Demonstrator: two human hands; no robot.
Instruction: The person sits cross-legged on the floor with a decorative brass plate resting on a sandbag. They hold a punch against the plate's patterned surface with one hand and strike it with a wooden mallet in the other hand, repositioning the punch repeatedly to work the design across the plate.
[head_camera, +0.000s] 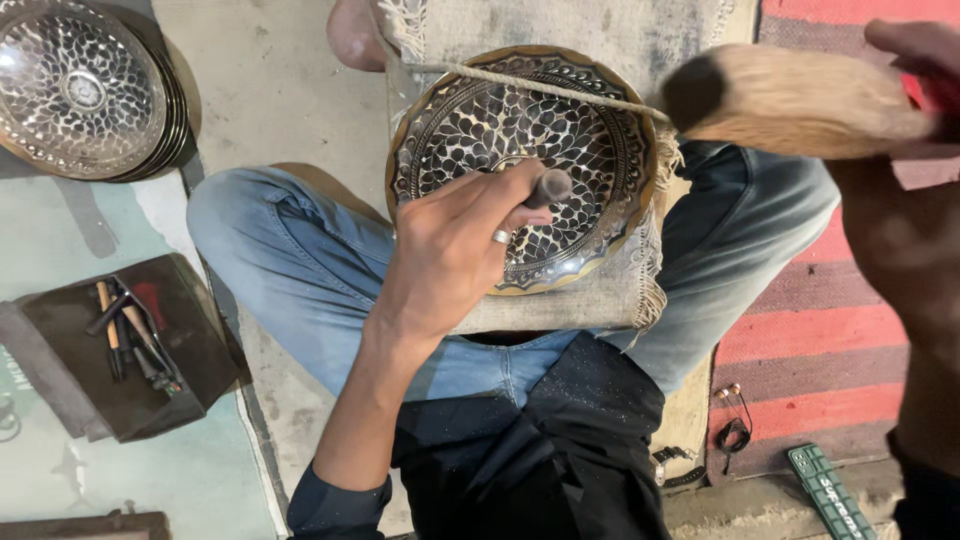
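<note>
The bare grey concrete floor carries everything here. At upper left a stack of round engraved metal plates rests on it. At left lies a pale green mat, with a flat dark tray of hand tools on top. A red and dark striped woven rug covers the right side, and beside its near edge lies a green rectangular box.

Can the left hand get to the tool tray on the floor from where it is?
Probably yes. The left hand holds a punch on the engraved plate; the tool tray lies on the floor beside the left knee, with nothing visible between. It would have to let go of or carry the punch.
</note>
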